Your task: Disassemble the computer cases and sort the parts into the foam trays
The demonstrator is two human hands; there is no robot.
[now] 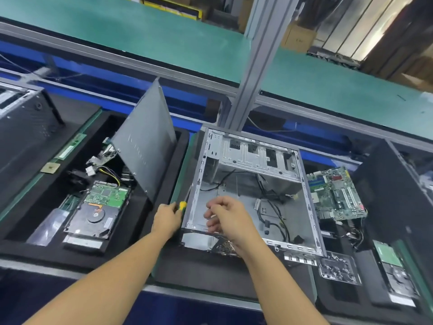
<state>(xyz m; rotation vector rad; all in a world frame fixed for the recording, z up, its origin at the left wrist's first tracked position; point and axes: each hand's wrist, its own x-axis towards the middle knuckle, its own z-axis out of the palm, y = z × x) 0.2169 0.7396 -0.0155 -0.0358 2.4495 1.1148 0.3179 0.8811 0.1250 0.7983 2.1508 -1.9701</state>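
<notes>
Left hand (167, 218): fingers wrapped round the screwdriver (182, 205). The yellow end of the handle shows above the knuckles, and the thin shaft angles up along the case's left wall.
Right hand (226, 216): just right of the left hand, over the case's near-left corner. Fingers curled, tips blurred; cannot tell whether they pinch anything.
Computer case (310, 207): under and beyond the right hand, lying with its open side up. Bare metal shell.
Drive cage (255, 158): at the case's far end, beyond both hands.
Cables (276, 207): black, loose on the case floor, right of the right hand.
Side panel (145, 141): beyond the left hand, tilted, lower edge standing in the left foam tray (14, 242).
Hard drive (98, 216): in that tray, left of the left hand, circuit-board side up.
Wire bundle (103, 171): yellow and black, just beyond the hard drive, at the foot of the panel.
Motherboard (335, 193): right of the case, well apart from the right hand, in the right foam tray (332, 301).
Memory stick (70, 148), chip (50, 167): far left of the grip, on the tray's edge.
Conveyor belt (164, 31): green, beyond everything.
</notes>
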